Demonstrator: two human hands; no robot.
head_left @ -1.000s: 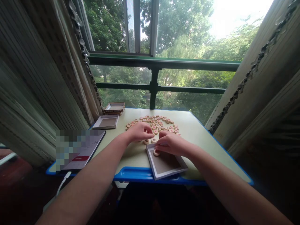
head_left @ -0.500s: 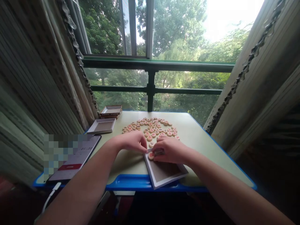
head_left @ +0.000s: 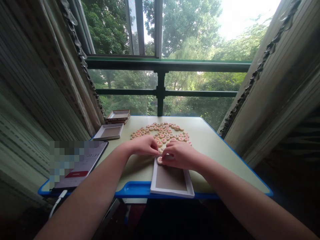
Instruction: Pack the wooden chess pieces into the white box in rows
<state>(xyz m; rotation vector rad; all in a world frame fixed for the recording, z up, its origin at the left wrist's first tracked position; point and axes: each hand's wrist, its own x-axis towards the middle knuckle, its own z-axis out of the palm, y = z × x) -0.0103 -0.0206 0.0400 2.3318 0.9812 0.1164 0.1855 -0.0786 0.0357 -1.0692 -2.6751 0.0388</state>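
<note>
A shallow white box lies at the near edge of the table, its inside grey-brown. My left hand is closed, thumb and fingertips pinching at the box's far left corner. A round wooden Chinese chess piece with a red character sits inside that corner. My right hand reaches over the far wall, its fingers curled and touching the piece's right side; part of its grip is hidden. Just beyond the box, many more Chinese chess pieces are spread out, some partly behind my hands.
Another shallow white box stands at the back left, near stacked brown-edged boxes. A phone with a white cable lies on the left. The table has a blue rim, with curtains on both sides and a window behind.
The white box has turned, its near end swinging left, so it sits straighter to me. Both hands stay at its far end, and the piece remains in the corner.
</note>
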